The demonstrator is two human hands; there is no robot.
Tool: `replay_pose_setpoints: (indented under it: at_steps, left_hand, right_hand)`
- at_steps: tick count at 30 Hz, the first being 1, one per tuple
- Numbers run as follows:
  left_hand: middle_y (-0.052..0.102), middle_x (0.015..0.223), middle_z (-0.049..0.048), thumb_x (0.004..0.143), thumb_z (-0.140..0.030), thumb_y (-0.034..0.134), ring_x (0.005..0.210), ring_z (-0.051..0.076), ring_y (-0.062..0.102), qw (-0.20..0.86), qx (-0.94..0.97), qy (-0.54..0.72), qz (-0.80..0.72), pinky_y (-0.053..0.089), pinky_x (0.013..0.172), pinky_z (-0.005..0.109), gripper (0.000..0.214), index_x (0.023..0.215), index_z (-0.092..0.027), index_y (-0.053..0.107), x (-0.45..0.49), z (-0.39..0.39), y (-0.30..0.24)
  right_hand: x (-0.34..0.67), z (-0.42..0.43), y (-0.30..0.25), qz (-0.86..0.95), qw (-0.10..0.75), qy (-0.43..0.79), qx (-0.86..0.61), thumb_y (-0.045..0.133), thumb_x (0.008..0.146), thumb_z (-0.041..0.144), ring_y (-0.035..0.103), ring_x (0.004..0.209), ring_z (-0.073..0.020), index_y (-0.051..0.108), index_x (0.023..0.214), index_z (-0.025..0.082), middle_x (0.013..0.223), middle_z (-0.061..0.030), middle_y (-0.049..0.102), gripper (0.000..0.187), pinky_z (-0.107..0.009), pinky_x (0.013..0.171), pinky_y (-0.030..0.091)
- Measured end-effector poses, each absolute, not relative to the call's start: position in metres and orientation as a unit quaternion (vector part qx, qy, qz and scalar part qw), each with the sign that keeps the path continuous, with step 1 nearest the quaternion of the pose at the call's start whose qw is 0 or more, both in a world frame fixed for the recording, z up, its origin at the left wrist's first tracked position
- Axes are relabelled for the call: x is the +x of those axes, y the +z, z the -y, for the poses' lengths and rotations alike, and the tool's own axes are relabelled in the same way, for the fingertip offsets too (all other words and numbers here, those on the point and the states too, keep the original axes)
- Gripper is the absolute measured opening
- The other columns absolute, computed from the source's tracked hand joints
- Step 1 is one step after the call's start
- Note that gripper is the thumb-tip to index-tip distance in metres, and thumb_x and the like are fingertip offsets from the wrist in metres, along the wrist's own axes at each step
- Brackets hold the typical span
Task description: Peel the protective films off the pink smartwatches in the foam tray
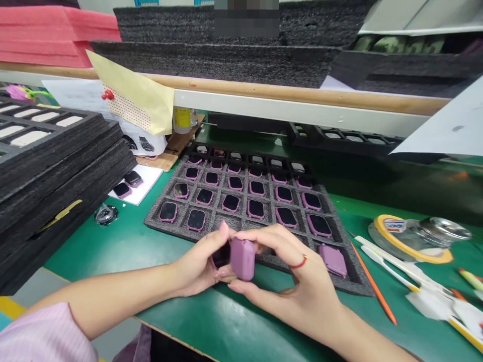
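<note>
At the upper left of the frame a stack of black foam trays (pixel 56 166) rises beside the work; just beside it, two finished-looking smartwatches (pixel 127 182) lie on a white card (pixel 147 177). A pink sleeve (pixel 41 337) is at the lower left, and from it the forearm comes to the left hand (pixel 196 264); this hand is nearly closed, with thumb and fingers curling around a dark glossy piece (pixel 221 255), but I cannot tell whether this piece is separate or is the front of the watch. Directly to the right of it stands a mauve watch case (pixel 242 259); it is between the two hands, low in the middle of the frame, and its long axis stands almost upright, only slightly tilted. The right hand (pixel 290 271) is the nearer one on the case's right side; its fingers (pixel 264 241) are bent over the top and pinch the case with little opening left. Behind the hands lies a grey foam tray (pixel 153 218) with rows of watches in its compartments; at its lower right, one pink watch (pixel 332 260) sits tilted in its compartment. Further right, on the green mat (pixel 94 251), lie an orange stick (pixel 373 284) and a roll of yellow tape (pixel 411 241).
</note>
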State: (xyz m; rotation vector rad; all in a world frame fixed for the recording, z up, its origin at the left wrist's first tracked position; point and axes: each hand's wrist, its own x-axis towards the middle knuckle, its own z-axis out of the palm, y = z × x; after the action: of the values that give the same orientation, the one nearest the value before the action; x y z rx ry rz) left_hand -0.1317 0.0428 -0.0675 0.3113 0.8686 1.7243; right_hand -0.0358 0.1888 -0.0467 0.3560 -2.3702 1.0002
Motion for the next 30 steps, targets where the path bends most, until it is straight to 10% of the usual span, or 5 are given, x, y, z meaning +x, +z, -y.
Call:
replay_pose_setpoints:
  at_steps: [5,17,22,30]
  left_hand:
    - [0.064,0.070,0.0037,0.080,-0.067,0.069,0.039,0.002,0.032,0.573,0.129,0.719,-0.371,0.020,0.041,0.022,0.058,0.082,-0.009,0.071,-0.137,-0.041,-0.065]
    - [0.044,0.045,-0.0062,0.077,-0.060,0.076,0.040,0.004,0.028,0.577,0.115,0.723,-0.363,0.017,0.044,0.021,0.049,0.082,-0.011,0.069,-0.135,-0.044,-0.062]
    - [0.057,0.061,-0.0018,0.073,-0.058,0.081,0.041,0.002,0.031,0.572,0.101,0.729,-0.362,0.017,0.043,0.019,0.051,0.086,-0.011,0.066,-0.135,-0.044,-0.064]
    - [0.063,0.062,0.0081,0.085,-0.082,0.042,0.054,0.014,0.053,0.576,0.198,0.667,-0.430,0.035,0.049,0.024,0.072,0.060,-0.016,0.057,-0.130,-0.043,-0.069]
  right_hand:
    - [-0.037,-0.194,-0.042,0.881,0.280,0.356,0.139,0.082,0.081,0.032,0.068,0.092,-0.0214,0.057,0.125,0.025,0.099,-0.0045,0.072,0.052,-0.038,0.083,0.055]
    - [-0.040,-0.198,-0.045,0.888,0.279,0.320,0.174,0.075,0.085,0.021,0.066,0.098,-0.0198,0.055,0.131,0.021,0.106,-0.0064,0.070,0.050,-0.038,0.087,0.054]
    - [-0.039,-0.198,-0.044,0.892,0.289,0.302,0.174,0.073,0.085,0.021,0.068,0.096,-0.0215,0.054,0.130,0.024,0.103,-0.0064,0.072,0.049,-0.041,0.086,0.055]
    - [-0.049,-0.231,-0.046,0.934,0.285,0.210,0.044,0.066,0.082,0.028,0.069,0.093,-0.0265,0.061,0.108,0.020,0.100,-0.0091,0.072,0.028,-0.047,0.083,0.058]
